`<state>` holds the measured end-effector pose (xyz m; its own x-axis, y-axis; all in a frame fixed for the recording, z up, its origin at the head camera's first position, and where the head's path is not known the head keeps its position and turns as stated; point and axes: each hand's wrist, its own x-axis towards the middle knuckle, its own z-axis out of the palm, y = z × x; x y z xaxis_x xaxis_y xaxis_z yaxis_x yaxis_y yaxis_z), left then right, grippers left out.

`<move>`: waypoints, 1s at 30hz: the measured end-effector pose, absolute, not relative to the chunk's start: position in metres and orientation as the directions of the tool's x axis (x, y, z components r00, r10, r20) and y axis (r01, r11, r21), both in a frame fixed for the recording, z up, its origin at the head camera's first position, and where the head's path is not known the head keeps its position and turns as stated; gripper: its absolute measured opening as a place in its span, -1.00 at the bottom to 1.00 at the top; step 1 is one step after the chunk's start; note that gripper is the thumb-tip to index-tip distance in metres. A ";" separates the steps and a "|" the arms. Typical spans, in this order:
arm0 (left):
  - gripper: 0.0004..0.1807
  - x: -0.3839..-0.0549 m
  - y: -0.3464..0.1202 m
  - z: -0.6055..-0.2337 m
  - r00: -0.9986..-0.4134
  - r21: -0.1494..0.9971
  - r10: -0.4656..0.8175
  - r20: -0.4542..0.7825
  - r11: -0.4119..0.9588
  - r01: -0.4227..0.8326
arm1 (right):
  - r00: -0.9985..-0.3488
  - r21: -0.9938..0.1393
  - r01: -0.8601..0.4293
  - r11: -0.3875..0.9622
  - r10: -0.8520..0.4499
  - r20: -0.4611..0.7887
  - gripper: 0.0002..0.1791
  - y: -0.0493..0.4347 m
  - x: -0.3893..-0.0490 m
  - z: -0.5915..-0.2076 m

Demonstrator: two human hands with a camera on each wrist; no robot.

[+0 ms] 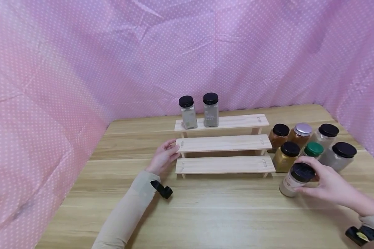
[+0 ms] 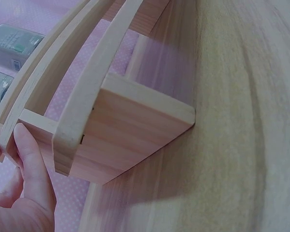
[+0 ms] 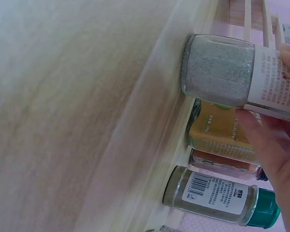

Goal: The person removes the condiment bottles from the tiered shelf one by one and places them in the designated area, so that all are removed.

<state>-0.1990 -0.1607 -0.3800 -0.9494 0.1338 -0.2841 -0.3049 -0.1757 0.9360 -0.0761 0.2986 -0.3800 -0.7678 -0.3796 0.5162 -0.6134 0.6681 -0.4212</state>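
Observation:
My right hand grips a glass spice jar with a black lid and a pale label. In the right wrist view greyish powder fills this jar, tilted over the table close to the other jars. My left hand pinches the left end of the middle board of a three-step wooden rack. The left wrist view shows thumb and fingers at that board's end. Two black-lidded jars, one at the left and another beside it, stand on the top step.
Right of the rack stand several jars: a yellow-powder jar, a green-lidded jar, a silver-lidded jar and black-lidded ones such as the grey jar. A pink dotted cloth hangs behind the wooden table.

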 end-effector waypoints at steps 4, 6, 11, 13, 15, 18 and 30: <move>-0.43 -0.198 -0.161 -0.381 -0.951 0.936 0.142 -0.275 -0.185 -0.298 | -0.780 -0.422 -0.596 0.683 -0.369 0.505 0.04 0.299 -0.075 -0.380; -0.42 -0.197 -0.161 -0.381 -0.952 0.936 0.145 -0.268 -0.193 -0.293 | -0.778 -0.437 -0.602 0.669 -0.367 0.509 0.04 0.299 -0.074 -0.381; -0.44 -0.197 -0.161 -0.381 -0.955 0.939 0.141 -0.260 -0.192 -0.284 | -0.769 -0.463 -0.618 0.635 -0.367 0.523 0.05 0.297 -0.075 -0.385; -0.45 -0.198 -0.160 -0.381 -0.956 0.940 0.141 -0.259 -0.192 -0.283 | -0.769 -0.466 -0.619 0.632 -0.368 0.523 0.05 0.296 -0.075 -0.385; -0.45 -0.198 -0.160 -0.381 -0.956 0.941 0.142 -0.255 -0.190 -0.279 | -0.769 -0.463 -0.619 0.634 -0.371 0.521 0.05 0.296 -0.075 -0.383; -0.46 -0.198 -0.160 -0.380 -0.958 0.941 0.139 -0.252 -0.194 -0.276 | -0.772 -0.455 -0.617 0.642 -0.383 0.506 0.07 0.295 -0.075 -0.379; -0.46 -0.197 -0.159 -0.379 -0.957 0.941 0.132 -0.259 -0.190 -0.281 | -0.758 -0.453 -0.636 0.624 -0.395 0.519 0.18 0.299 -0.081 -0.333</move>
<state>-0.1969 -0.1590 -0.3785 -0.9567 0.1320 -0.2594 -0.2812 -0.1896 0.9407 -0.0813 0.2992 -0.3327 -0.7579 -0.3952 0.5190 -0.6360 0.6244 -0.4535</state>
